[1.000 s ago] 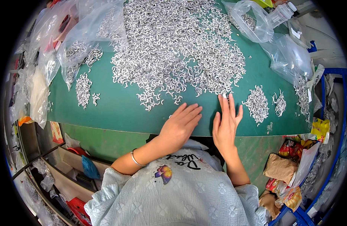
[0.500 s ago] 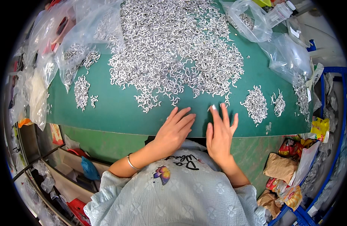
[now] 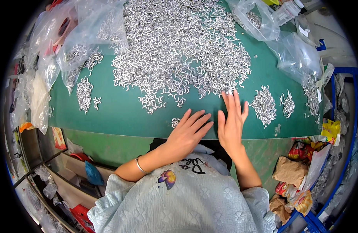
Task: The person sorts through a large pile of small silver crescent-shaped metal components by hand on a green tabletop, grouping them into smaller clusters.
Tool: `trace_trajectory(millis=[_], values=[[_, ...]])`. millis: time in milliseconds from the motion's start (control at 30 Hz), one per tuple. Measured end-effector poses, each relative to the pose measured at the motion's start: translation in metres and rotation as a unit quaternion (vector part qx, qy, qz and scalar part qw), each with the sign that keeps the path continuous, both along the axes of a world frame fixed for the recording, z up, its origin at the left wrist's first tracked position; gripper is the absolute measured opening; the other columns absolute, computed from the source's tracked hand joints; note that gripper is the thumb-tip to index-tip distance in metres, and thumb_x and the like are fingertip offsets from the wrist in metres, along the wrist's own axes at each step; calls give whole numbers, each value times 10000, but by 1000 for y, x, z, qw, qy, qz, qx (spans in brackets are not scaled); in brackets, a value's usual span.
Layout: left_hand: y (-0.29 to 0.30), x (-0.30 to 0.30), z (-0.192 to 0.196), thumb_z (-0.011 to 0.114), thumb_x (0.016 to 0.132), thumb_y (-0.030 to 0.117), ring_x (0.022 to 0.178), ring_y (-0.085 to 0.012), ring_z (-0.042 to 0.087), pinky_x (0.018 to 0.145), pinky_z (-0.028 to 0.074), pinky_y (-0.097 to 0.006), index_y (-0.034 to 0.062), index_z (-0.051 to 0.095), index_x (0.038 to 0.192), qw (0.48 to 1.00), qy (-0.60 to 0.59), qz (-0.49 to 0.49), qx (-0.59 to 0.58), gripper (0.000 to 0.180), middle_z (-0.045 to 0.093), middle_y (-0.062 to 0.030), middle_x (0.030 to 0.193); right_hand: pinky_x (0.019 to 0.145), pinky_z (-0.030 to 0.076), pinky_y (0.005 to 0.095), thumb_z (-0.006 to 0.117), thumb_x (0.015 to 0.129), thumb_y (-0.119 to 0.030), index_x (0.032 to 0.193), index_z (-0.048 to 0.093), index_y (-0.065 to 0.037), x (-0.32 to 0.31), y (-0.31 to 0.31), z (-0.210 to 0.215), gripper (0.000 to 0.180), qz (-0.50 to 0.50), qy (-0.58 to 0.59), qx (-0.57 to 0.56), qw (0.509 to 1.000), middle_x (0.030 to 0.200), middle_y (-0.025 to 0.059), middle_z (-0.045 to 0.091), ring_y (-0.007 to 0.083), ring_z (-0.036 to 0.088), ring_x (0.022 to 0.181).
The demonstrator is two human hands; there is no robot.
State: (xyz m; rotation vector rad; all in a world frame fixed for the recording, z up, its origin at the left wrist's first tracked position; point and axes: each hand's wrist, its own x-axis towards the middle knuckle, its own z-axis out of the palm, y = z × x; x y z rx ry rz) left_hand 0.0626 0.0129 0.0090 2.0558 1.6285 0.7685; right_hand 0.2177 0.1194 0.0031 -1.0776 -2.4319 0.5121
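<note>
A wide heap of small silvery curved metal pieces [image 3: 175,50] covers the middle of the green tabletop [image 3: 120,120]. My right hand [image 3: 232,120] reaches forward with its fingers extended, and the fingertips touch the heap's near right edge. My left hand [image 3: 188,132] rests near the table's front edge, fingers outstretched and a little apart. Beside its thumb side lies a small cluster of the curved pieces [image 3: 175,122]. To the right of my right hand is a small pile of pieces [image 3: 264,105]. Nothing shows gripped in either hand.
Smaller piles lie at the left [image 3: 84,95] and far right [image 3: 288,105]. Clear plastic bags [image 3: 91,35] of pieces stand at the back left, with another bag [image 3: 297,58] at the right. A white bottle [image 3: 288,12] is at the back right. Blue metal racking [image 3: 355,116] stands beyond.
My right hand has moved forward to the heap's edge. My left hand has shifted slightly right and nearer, and the small cluster beside it now shows.
</note>
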Motion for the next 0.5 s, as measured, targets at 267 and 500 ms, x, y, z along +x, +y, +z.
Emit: trace_trajectory(millis=[267, 500], values=[[-4, -8, -4, 669, 817, 6, 1261, -338, 507, 1095, 348, -544, 11, 608, 1207, 996, -54, 60, 23, 395, 570, -140, 1280, 1094, 123, 677, 589, 919, -125, 1410, 359, 64, 12, -35, 16, 574, 58, -29, -59, 996, 1358, 127, 574, 381, 334, 1412], [9, 5, -3, 674, 824, 16, 1254, -343, 511, 1090, 348, -547, 2, 607, 1187, 990, -63, 120, 41, 369, 563, -148, 1280, 1103, 131, 655, 546, 931, -116, 1389, 379, 96, 13, -45, 14, 531, 104, 16, -127, 986, 1340, 170, 581, 366, 353, 1406]])
